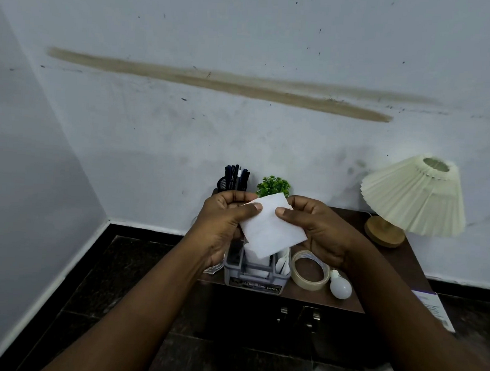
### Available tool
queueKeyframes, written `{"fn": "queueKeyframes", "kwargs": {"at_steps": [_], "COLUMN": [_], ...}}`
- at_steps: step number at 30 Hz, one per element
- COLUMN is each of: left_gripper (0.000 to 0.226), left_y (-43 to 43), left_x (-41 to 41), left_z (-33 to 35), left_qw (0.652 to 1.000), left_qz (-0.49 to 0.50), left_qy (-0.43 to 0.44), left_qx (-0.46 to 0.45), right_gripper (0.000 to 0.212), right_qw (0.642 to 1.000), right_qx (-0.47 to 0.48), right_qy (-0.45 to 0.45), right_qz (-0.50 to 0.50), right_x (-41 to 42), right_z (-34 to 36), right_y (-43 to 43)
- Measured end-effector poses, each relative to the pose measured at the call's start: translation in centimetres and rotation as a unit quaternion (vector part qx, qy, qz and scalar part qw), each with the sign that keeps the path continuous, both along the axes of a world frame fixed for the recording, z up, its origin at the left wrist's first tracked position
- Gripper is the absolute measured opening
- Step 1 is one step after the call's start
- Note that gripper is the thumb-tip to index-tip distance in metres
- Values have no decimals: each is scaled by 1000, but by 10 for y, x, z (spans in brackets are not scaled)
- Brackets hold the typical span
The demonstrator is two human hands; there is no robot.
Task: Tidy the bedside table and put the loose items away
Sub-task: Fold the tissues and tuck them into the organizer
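Both the left hand (225, 212) and right hand (313, 221) pinched a white paper (272, 230) between them, just above the grey organizer (256, 278); folding seemed underway; next, slotting it below called for alignment.

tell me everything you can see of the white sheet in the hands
The white sheet is plain, thin and unmarked, paper or tissue by its look, roughly rectangular and tilted. The left hand pinches its left edge, thumb on top; the right hand pinches its right edge. It is held up in front of the grey organiser; whether they touch cannot be told.
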State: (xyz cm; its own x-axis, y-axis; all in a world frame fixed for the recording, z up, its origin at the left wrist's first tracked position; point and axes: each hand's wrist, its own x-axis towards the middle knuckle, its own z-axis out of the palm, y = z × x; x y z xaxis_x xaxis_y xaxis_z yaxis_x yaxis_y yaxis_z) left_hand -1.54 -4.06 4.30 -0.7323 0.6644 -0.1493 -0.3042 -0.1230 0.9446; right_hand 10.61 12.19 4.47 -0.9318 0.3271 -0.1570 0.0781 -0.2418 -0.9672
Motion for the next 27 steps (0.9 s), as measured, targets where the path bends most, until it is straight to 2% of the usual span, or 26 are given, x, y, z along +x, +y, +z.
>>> {"fn": "queueKeyframes", "kwargs": {"at_steps": [6,11,17,21,27], "left_gripper": [24,26,28,27,29], "left_y": [0,1,0,0,1], "left_x": [0,-2,-2,-3,-5], "left_z": [0,-1,-1,-2,-2], "left_qw": [1000,999,997,997,998], "left_qz": [15,34,25,24,30], "left_qy": [8,26,66,68,53], "left_qx": [14,15,12,10,21], "right_gripper": [42,29,41,34,36], "right_qw": [999,997,997,999,998], "right_qx": [36,65,21,39,46], "right_qy": [-26,-38,-51,-26,-20], "right_qz": [15,-28,45,0,-27], "right_x": [1,0,1,-2,-2], "right_z": [-1,-3,-1,-2,-2], "right_y": [3,5,-1,-3,-1]}}
